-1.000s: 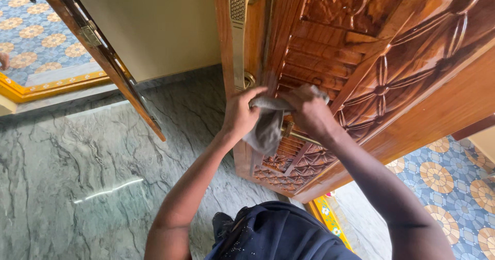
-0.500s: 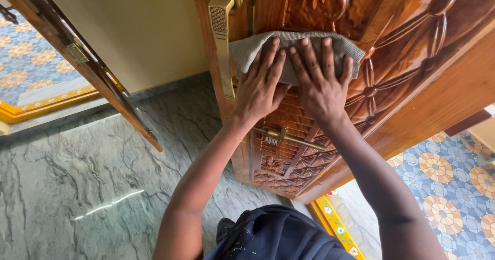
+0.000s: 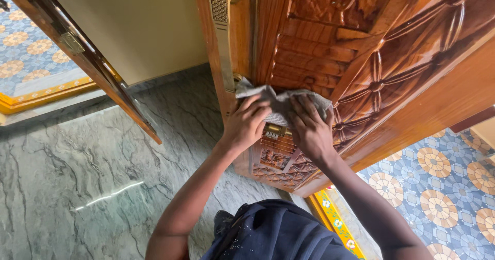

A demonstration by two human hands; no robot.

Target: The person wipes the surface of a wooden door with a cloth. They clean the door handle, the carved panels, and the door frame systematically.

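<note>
Pressing the grey cloth point(image 3: 281, 105) flat against the carved wooden door point(image 3: 361, 48), your left hand point(image 3: 244, 126) and right hand point(image 3: 309, 131) spread their fingers over it, covering the brass bolt point(image 3: 273, 131).

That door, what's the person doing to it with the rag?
A person is pressing a grey cloth against a carved wooden door with both hands. The left hand and right hand lie side by side on the cloth, just below the long brass door handle. A brass latch peeks out between the hands. The door stands open over a grey marble floor.
</note>
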